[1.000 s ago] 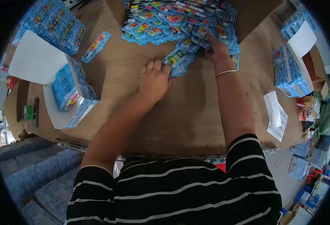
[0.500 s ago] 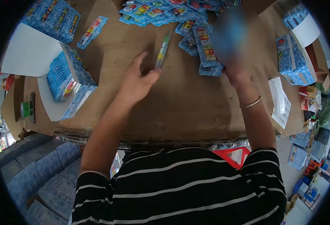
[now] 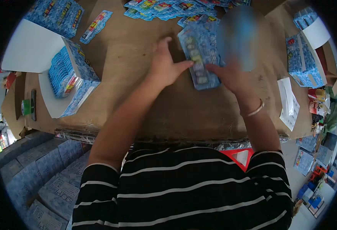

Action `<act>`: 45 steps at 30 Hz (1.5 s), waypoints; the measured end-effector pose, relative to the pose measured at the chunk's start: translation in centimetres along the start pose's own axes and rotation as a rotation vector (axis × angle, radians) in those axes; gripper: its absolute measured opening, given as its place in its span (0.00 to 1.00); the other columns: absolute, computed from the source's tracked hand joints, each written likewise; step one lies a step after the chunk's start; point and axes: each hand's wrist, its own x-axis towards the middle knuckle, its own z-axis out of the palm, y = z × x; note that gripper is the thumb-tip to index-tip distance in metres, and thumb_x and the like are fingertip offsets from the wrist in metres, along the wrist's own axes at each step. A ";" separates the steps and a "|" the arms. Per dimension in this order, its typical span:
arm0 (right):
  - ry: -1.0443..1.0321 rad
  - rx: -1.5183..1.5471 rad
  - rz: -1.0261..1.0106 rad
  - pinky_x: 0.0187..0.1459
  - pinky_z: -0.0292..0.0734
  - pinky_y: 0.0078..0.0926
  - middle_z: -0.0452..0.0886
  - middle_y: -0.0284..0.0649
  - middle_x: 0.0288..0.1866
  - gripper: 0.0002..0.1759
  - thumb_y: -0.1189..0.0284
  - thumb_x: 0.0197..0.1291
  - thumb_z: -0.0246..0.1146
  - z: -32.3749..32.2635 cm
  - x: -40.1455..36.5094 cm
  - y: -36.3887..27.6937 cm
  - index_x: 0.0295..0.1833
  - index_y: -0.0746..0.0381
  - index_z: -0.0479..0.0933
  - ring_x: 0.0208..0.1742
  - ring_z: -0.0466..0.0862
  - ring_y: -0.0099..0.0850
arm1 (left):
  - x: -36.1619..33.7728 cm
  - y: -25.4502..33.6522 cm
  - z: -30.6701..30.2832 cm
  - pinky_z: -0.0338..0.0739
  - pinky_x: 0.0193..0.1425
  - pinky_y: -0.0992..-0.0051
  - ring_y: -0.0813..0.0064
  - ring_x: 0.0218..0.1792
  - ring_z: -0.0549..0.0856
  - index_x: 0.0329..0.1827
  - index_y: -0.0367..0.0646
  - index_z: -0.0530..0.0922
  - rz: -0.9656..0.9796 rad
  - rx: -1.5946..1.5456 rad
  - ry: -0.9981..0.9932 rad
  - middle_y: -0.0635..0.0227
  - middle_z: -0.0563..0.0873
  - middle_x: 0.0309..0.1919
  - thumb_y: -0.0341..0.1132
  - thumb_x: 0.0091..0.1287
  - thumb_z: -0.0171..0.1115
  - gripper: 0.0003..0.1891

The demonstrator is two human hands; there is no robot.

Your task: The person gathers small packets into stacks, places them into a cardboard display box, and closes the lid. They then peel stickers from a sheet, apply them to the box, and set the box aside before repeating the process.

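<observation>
A blue packet (image 3: 195,57) with a row of small coloured squares lies tilted in front of me, slightly blurred. My left hand (image 3: 164,67) is at its left side, fingers stretched apart, with the thumb tip touching the packet's edge. From the right, my right hand (image 3: 231,78) has its thumb over the packet's right part. A blurred patch in the view hides its other fingers. More blue packets (image 3: 212,19) lie partly covered just behind. At the far side is a heap of similar packets (image 3: 164,9).
An open box (image 3: 80,90) holding a row of packets stands at left, with a stacked block of packets (image 3: 57,17) behind it. One packet (image 3: 96,27) lies alone nearby. At right are another box (image 3: 302,61) and a white paper sheet (image 3: 288,103). Cartons (image 3: 57,188) fill the lower left.
My left hand has moved right from mid-table, where it held a packet edge-on. A packet now lies face up between both hands, and my right thumb has come over it.
</observation>
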 end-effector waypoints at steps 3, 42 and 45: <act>-0.419 -0.378 -0.022 0.46 0.73 0.37 0.77 0.55 0.44 0.29 0.71 0.47 0.67 -1.1 -3.0 -5.4 0.56 0.66 0.66 0.46 0.78 0.50 | -0.7 -0.1 -2.9 0.63 0.65 0.63 0.47 0.63 0.63 0.68 0.37 0.50 0.221 0.058 -0.018 0.46 0.61 0.62 0.39 0.35 0.78 0.57; -0.462 -0.076 -0.276 0.44 0.77 0.31 0.77 0.44 0.46 0.33 0.74 0.43 0.72 5.1 -2.7 -3.1 0.55 0.61 0.65 0.45 0.81 0.38 | -4.8 1.7 -11.0 0.73 0.55 0.64 0.55 0.52 0.77 0.59 0.38 0.66 0.358 0.410 -0.124 0.53 0.77 0.49 0.40 0.44 0.74 0.39; -0.465 -0.115 -0.442 0.43 0.77 0.29 0.77 0.44 0.44 0.30 0.74 0.42 0.72 5.7 -2.1 -5.1 0.53 0.61 0.67 0.44 0.81 0.38 | -3.9 4.8 -9.5 0.76 0.44 0.64 0.52 0.41 0.80 0.51 0.33 0.69 0.208 0.499 -0.606 0.54 0.80 0.40 0.38 0.47 0.69 0.30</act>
